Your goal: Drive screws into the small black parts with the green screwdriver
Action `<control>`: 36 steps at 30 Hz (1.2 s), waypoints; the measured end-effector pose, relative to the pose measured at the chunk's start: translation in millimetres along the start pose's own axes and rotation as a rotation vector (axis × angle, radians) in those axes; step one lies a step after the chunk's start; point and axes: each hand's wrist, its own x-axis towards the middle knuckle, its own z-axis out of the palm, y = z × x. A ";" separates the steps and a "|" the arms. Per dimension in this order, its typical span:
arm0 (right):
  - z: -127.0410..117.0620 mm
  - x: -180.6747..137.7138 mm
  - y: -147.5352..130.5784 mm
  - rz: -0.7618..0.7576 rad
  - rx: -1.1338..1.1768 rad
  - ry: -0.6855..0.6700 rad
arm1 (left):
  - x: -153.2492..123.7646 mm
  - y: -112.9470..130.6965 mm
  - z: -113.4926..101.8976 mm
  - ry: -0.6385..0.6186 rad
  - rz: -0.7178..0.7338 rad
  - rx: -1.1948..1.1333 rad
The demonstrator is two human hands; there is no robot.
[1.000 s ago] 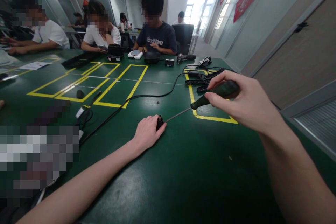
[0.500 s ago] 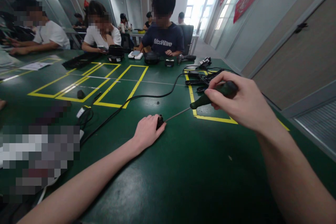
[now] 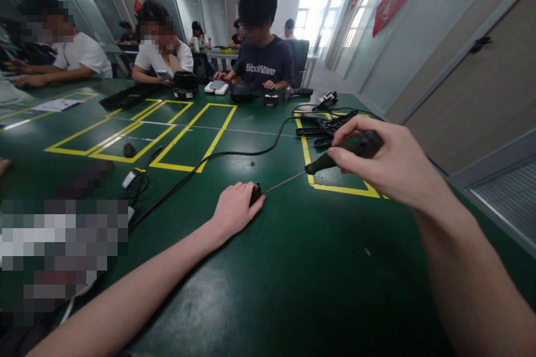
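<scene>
My right hand (image 3: 377, 159) is closed around the dark green handle of a screwdriver (image 3: 321, 165). The thin metal shaft slants down and left to my left hand (image 3: 238, 207). On the green table, that hand is wrapped over a small black part (image 3: 255, 194), of which only the right end shows, with a short knob sticking up. The screwdriver's tip meets this part beside my left thumb; whether it sits in a screw I cannot tell. Most of the black part is hidden under my fingers.
A black cable (image 3: 234, 153) crosses the table (image 3: 318, 279) beyond my left hand. Several black parts (image 3: 318, 133) lie in a yellow-taped box behind the screwdriver. A power drill (image 3: 297, 92) and cases stand at the far edge, where a person (image 3: 263, 61) sits. A small black block (image 3: 129, 150) is leftward.
My right hand and the screwdriver handle have shifted very slightly to the right. My left hand stays in place on the black part. The person opposite has moved a hand and leaned slightly.
</scene>
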 end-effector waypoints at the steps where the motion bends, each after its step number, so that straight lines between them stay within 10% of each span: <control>1: 0.0 0.2 0.2 0.002 0.001 0.000 | 0.1 0.1 -0.2 -0.003 0.000 0.004; 36: -9.9 2.2 -1.7 0.232 0.076 -0.137 | 0.8 -1.8 -1.8 -0.001 -0.024 -0.005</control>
